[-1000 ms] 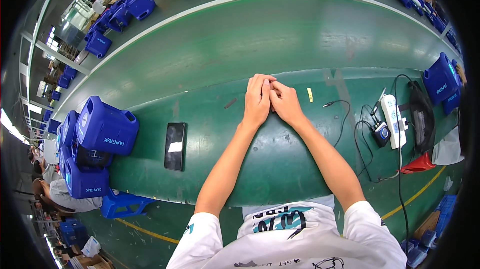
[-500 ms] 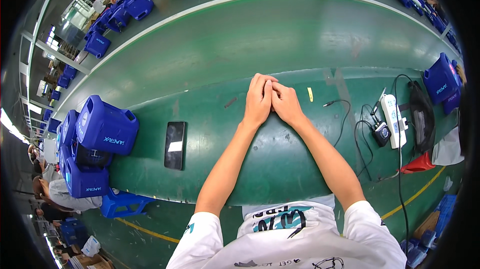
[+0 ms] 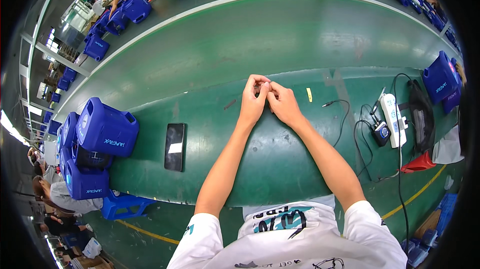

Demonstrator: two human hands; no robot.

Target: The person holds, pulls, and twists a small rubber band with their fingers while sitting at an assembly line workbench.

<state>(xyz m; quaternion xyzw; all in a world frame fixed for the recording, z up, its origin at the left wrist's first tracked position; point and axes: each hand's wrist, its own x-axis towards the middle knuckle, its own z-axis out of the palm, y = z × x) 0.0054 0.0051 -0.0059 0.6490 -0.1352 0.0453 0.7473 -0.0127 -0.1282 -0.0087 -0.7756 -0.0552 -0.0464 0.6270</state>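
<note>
My left hand (image 3: 253,98) and my right hand (image 3: 283,102) meet over the middle of the green table (image 3: 215,154). Both have curled fingers, with thumbs and fingertips pressed together where the hands touch. Anything between the fingertips is hidden or too small to make out. A small yellow strip (image 3: 309,94) lies just right of my right hand, and a dark strip (image 3: 230,104) lies left of my left hand. Farther left, a black phone (image 3: 175,146) rests flat on the table.
Blue plastic cases (image 3: 107,126) are stacked at the left table edge; another blue case (image 3: 441,79) stands at the far right. A white power strip (image 3: 393,119), a black adapter (image 3: 381,133) and loose cables lie right, beside a dark pouch (image 3: 422,116). A blue stool (image 3: 125,205) stands below left.
My hands were folded closely together; now they have parted slightly, with the left fingers bent and the fingertips meeting. The phone and cables stay put.
</note>
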